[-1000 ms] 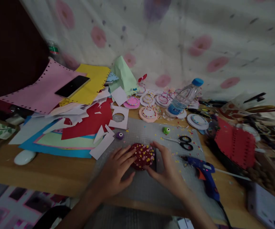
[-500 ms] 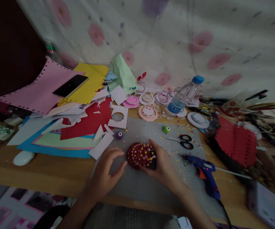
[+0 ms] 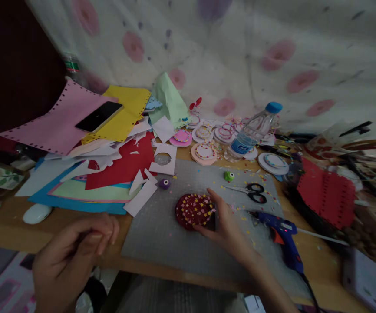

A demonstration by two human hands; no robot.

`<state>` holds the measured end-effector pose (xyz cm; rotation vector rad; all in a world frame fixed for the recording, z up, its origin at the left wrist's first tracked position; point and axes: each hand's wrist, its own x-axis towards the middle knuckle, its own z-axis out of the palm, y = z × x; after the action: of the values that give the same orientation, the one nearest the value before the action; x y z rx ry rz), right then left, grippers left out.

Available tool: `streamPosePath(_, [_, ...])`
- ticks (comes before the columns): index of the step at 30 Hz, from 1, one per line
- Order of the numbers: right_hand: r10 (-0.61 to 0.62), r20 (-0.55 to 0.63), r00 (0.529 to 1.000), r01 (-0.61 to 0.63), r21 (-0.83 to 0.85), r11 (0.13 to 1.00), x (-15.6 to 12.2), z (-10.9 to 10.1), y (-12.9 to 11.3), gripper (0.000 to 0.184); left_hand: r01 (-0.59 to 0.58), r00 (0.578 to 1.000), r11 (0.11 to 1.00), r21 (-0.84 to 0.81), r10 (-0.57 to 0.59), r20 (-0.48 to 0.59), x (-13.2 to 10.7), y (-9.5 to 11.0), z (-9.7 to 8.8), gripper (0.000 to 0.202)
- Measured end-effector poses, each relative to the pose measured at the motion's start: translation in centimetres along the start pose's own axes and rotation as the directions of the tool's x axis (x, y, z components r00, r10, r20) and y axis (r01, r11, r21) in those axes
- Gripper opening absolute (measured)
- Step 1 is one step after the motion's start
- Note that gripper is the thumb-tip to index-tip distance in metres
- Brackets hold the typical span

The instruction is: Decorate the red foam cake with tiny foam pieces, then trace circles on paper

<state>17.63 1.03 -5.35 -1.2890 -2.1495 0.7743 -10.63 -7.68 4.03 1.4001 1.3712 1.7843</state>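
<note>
A dark red round craft piece [image 3: 190,211], dotted with pink and yellow stars, rests on the grey cutting mat [image 3: 162,248]. My right hand [image 3: 229,224] grips its right side, thumb at the lower edge and a finger at the upper edge. Away to the left, near the table's front edge, my left hand [image 3: 77,252] is closed, thumb pressed against curled fingers; whatever is between them, if anything, is hidden. Beyond the round piece are a purple bead-like piece with an eye [image 3: 165,184], a green one [image 3: 229,175] and black-handled scissors [image 3: 253,192].
A blue glue gun [image 3: 281,234] with its cord lies at right. Layered coloured paper [image 3: 123,165] and a phone [image 3: 99,116] cover the left side. Behind stand a water bottle [image 3: 253,132] and several decorated paper discs [image 3: 204,153]. A white mouse [image 3: 37,213] sits at left.
My left hand has moved away from the round piece, left and toward me, and its fingers have closed. My right hand stays at the piece. The view has shifted slightly.
</note>
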Motion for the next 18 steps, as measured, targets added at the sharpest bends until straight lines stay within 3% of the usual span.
streamPosePath(3, [0.027, -0.040, 0.999, -0.022, 0.122, 0.992, -0.1, -0.4, -0.3, 0.086, 0.083, 0.996, 0.995, -0.057, -0.081, 0.045, 0.4, -0.3, -0.1, 0.014])
streamPosePath(7, [0.069, -0.074, 0.995, -0.044, 0.294, 0.955, -0.1, -1.0, -1.2, 0.089, 0.228, 0.956, 0.971, -0.079, -0.207, 0.210, 0.4, -2.0, 0.6, 0.059])
streamPosePath(9, [0.065, -0.069, 0.995, -0.034, 0.383, 0.923, -0.2, -1.3, -2.0, 0.089, 0.364, 0.908, 0.928, -0.073, -0.337, 0.248, -0.1, -3.3, 2.1, 0.062])
streamPosePath(11, [0.049, -0.048, 0.998, -0.022, 0.451, 0.892, -0.3, -1.5, -2.9, 0.089, 0.441, 0.870, 0.889, -0.125, -0.390, 0.302, -0.9, -4.5, 4.3, 0.052])
streamPosePath(12, [0.041, -0.034, 0.999, -0.020, 0.466, 0.884, -0.4, -1.5, -3.5, 0.089, 0.470, 0.852, 0.867, -0.167, -0.397, 0.340, -1.3, -4.9, 5.5, 0.061])
streamPosePath(15, [0.000, 0.017, 1.000, -0.008, 0.420, 0.908, -0.7, -1.8, -5.0, 0.092, 0.479, 0.822, 0.860, -0.178, -0.367, 0.435, -2.5, -5.2, 8.7, 0.078])
streamPosePath(18, [-0.079, 0.051, 0.996, 0.060, 0.309, 0.949, -1.1, -2.3, -5.7, 0.095, 0.355, 0.854, 0.935, 0.010, -0.329, 0.403, -3.1, -4.6, 10.0, 0.056])
